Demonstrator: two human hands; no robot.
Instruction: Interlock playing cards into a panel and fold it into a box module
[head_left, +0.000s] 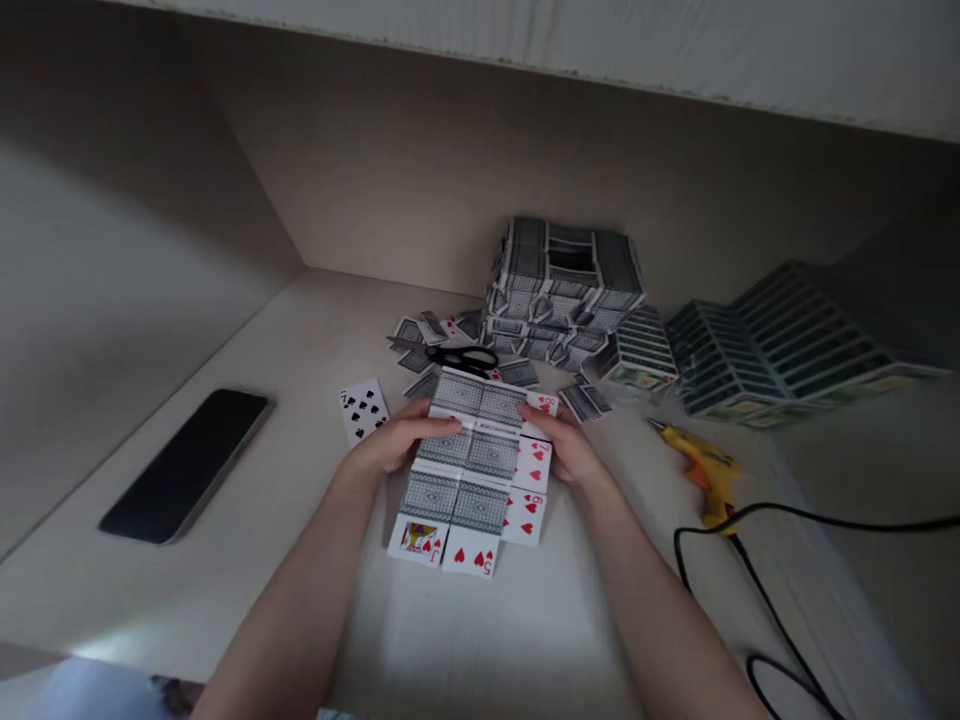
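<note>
Between my hands is a flat panel of overlapping playing cards point(465, 460), mostly showing grey patterned backs. Along its right side and near end, heart faces and a jack peek out. My left hand point(401, 437) is closed on the panel's left edge, thumb lying on top. On the right edge my right hand point(566, 445) pinches it too, its thumb by the eight of hearts. Fingers under the panel are hidden. Just left of my left hand a seven of spades point(363, 408) lies face up. Beyond the panel rest black-handled scissors point(461, 358) among cut card pieces point(412, 330).
A box-like structure of cards point(566, 280) stands at the back. Right of it are a smaller card block point(643, 350) and long stepped card pieces point(757, 345). A yellow glue gun point(709, 475) with a black cable point(765, 600) lies right. A phone point(187, 465) lies left. A shelf edge point(525, 50) overhangs.
</note>
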